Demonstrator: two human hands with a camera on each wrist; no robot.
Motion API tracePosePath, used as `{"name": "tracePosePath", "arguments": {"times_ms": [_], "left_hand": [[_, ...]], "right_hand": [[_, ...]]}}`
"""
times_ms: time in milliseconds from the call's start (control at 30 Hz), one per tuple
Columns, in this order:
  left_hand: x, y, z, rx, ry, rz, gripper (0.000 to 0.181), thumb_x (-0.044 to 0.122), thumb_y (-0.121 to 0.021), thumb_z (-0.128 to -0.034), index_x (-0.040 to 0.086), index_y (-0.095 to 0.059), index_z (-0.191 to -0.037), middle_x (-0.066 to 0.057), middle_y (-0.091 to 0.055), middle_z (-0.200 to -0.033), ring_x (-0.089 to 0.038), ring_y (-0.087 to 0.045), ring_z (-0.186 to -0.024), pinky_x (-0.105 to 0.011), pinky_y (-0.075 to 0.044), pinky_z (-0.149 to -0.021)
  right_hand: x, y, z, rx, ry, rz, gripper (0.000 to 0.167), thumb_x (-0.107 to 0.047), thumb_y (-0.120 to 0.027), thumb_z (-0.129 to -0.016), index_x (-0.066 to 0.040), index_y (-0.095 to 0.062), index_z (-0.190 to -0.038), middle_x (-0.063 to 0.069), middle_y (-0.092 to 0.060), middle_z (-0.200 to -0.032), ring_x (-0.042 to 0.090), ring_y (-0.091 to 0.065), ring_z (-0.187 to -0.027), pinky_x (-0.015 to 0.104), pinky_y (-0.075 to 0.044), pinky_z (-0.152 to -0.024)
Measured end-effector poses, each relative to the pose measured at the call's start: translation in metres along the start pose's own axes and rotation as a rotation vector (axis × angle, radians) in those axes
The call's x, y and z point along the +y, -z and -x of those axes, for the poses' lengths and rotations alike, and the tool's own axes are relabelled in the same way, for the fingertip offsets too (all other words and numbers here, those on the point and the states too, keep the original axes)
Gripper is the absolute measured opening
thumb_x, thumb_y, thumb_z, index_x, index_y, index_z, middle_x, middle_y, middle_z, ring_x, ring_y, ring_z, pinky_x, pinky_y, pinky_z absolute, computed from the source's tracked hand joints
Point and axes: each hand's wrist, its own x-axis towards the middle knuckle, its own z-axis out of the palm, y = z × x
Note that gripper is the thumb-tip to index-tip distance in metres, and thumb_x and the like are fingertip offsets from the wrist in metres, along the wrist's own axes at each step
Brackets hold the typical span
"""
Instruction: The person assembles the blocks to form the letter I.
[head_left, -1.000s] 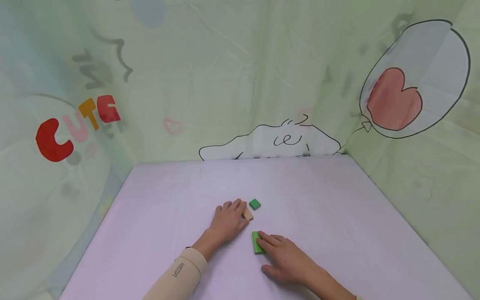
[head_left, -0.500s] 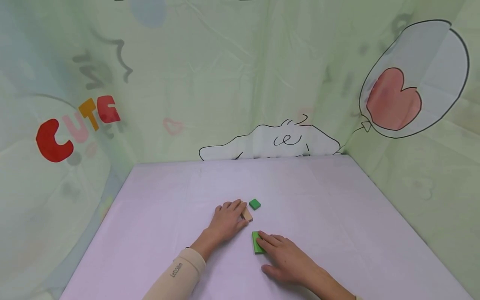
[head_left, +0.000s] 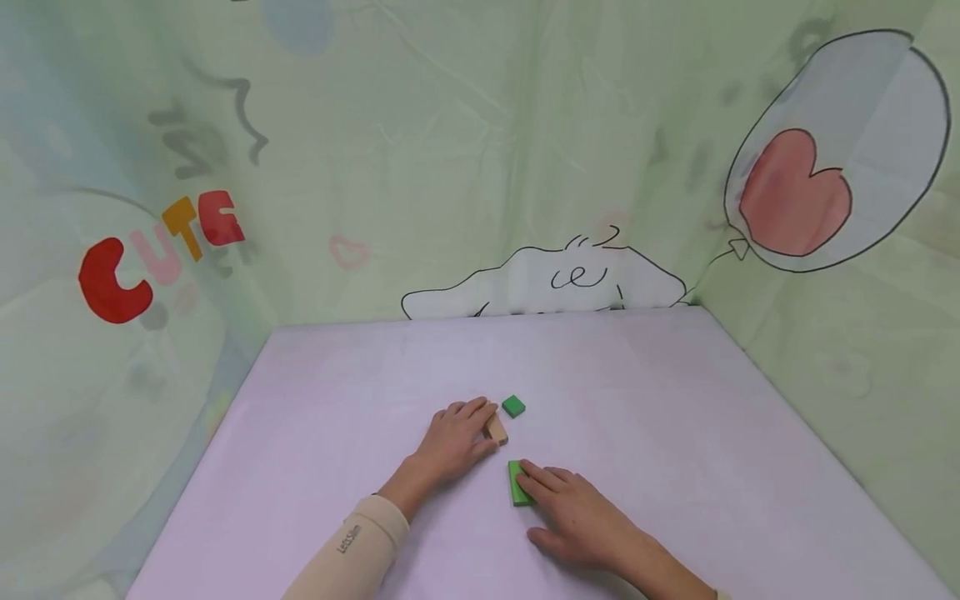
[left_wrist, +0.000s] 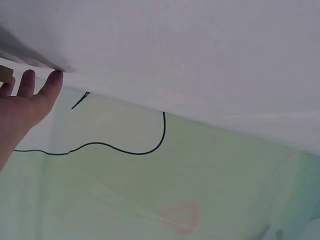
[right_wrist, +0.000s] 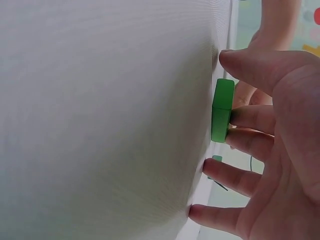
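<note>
Fingers relaxed and outstretched, the left hand [head_left: 453, 442] touches one wooden block [head_left: 497, 430], the right hand [head_left: 585, 518] one larger green block [head_left: 517, 490]; one small green block [head_left: 513, 407] lies nearby.

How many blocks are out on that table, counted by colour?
Green: 2, the small block and the longer block
Tan: 1, the tan block, partly hidden by the left hand
Total: 3 blocks in view
</note>
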Motion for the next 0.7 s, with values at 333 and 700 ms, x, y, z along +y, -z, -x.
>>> {"name": "tracePosePath", "arguments": {"times_ms": [333,700], "left_hand": [[-0.0022,0.0005,-0.0021,0.003,-0.027,0.045,0.065,0.047,-0.063,-0.1012,0.022,-0.044,-0.158,-0.002,-0.044,-0.162,-0.031,-0.048,-0.143,-0.054,-0.044,-0.112],[0.0011,0.0066,-0.0019,-0.002,-0.094,0.079,0.064,0.046,-0.065,-0.1003,0.019,-0.047,-0.156,-0.004,-0.047,-0.161,-0.033,-0.051,-0.141,-0.054,-0.046,-0.109]], "right_hand": [[0.0022,0.0004,0.0011,0.024,0.030,0.018,0.069,-0.037,-0.076,-0.090,-0.008,-0.056,-0.149,0.009,-0.051,-0.158,0.033,-0.056,-0.134,0.055,-0.048,-0.107],[0.0015,0.0011,0.0010,-0.008,0.012,-0.001,0.070,-0.038,-0.076,-0.091,-0.007,-0.054,-0.149,0.010,-0.049,-0.159,0.036,-0.055,-0.135,0.057,-0.048,-0.107]]}}
